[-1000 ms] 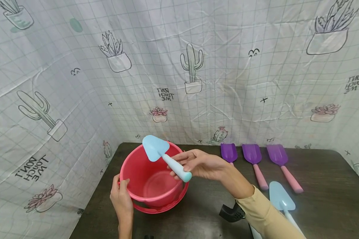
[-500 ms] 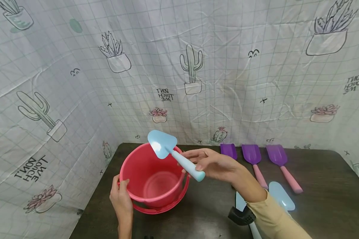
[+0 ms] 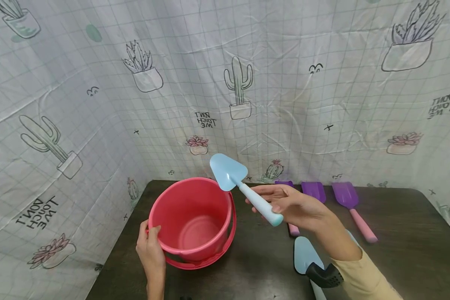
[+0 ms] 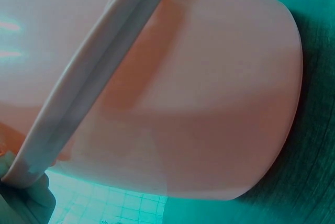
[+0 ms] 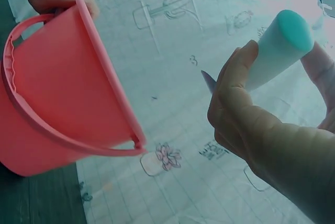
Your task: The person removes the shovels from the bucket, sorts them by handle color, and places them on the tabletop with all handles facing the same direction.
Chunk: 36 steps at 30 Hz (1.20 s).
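A light blue toy trowel [image 3: 260, 203] is pinched by its handle in my right hand [image 3: 298, 206], raised to the right of the red bucket [image 3: 195, 246]. Its blade points up and left, just past the bucket's rim. In the right wrist view the handle's teal end [image 5: 296, 29] shows between thumb and fingers. My left hand [image 3: 151, 250] grips the bucket's left rim, thumb inside. Seen from the left wrist, the bucket's outer wall [image 4: 220, 98] fills most of the view. The bucket stands on the dark table, its handle hanging round the front; its visible inside holds nothing.
To the right lie purple shovels with pink handles, such as the rightmost shovel [image 3: 354, 210]. Another light blue trowel [image 3: 306, 255] lies below my right forearm, and one more is mostly hidden behind the arm. A patterned cloth [image 3: 292, 104] hangs behind the dark table [image 3: 262, 266].
My right hand has carried the trowel rightward and slightly up, from over the bucket to beside its right rim. The left hand and bucket have stayed nearly still.
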{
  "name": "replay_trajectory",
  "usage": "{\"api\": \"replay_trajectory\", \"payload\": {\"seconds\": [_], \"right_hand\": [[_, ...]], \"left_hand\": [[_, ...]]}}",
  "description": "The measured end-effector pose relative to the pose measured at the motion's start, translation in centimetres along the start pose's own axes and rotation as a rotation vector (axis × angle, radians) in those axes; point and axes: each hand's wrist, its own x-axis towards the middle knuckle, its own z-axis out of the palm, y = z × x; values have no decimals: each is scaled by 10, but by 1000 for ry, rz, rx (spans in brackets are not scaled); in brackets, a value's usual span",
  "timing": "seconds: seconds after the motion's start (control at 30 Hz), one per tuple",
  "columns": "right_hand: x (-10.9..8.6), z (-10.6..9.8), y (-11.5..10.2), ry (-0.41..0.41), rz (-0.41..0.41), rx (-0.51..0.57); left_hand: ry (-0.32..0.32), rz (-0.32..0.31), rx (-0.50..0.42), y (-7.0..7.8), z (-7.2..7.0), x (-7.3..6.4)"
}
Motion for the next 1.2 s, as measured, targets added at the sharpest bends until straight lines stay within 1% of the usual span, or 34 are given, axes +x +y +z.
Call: {"api": "replay_trajectory", "payload": {"seconds": [0.13, 0.33, 0.47, 0.57, 0.8, 0.87, 1.0, 1.13, 1.2], "right_hand": [[-9, -6, -2, -8, -29, -17], [-21, -15, -7, -58, -84, -27], [-30, -21, -12, -70, -118, -56], [-38, -25, -14, -62, -137, -80], [-60, -37, -18, -33, -148, -92], [-66, -40, -18, -19, -152, -118], [-82, -46, -19, 18, -155, -119], [-101, -51, -18, 54, -158, -74], [-109, -56, -16, 52, -156, -32]], "left_hand": [[-1, -9, -2, 0, 0, 0], [3, 1, 13, 1, 0, 0], [0, 7, 9, 1, 0, 0], [0, 10, 12, 1, 0, 0], [18, 25, 26, -1, -1, 1], [16, 29, 23, -2, -1, 2], [4, 27, 13, -2, -1, 1], [3, 25, 4, -1, 0, 0], [3, 23, 1, -1, 0, 0]]}}
